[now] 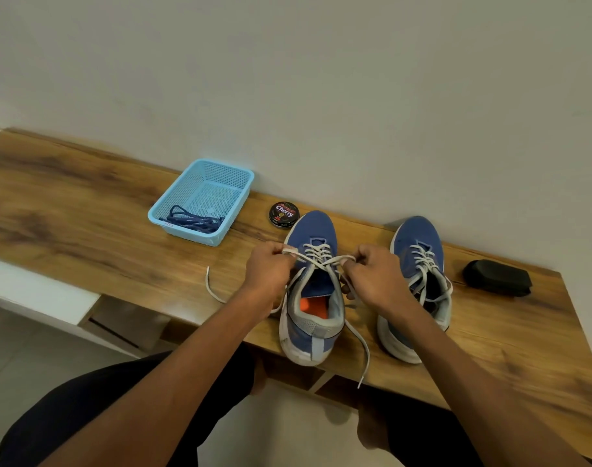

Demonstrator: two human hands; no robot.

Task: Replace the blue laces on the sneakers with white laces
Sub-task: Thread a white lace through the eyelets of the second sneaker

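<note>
Two blue sneakers stand on the wooden table [85, 210], toes toward the wall. The left sneaker [311, 298] carries a white lace [316, 252] through its eyelets. My left hand [271, 271] pinches one strand of that lace at the shoe's left side. My right hand [372, 274] pinches the other strand at its right side, and the two strands cross over the tongue. Loose lace ends trail to the left [209, 284] and over the table's front edge [364, 362]. The right sneaker [419, 281] is laced in white. The blue laces [193, 222] lie in a light blue basket [217, 173].
A round black shoe polish tin [283, 214] sits by the wall behind the left sneaker. A black pouch-like object [498, 277] lies to the right of the right sneaker. My knees are below the table's front edge.
</note>
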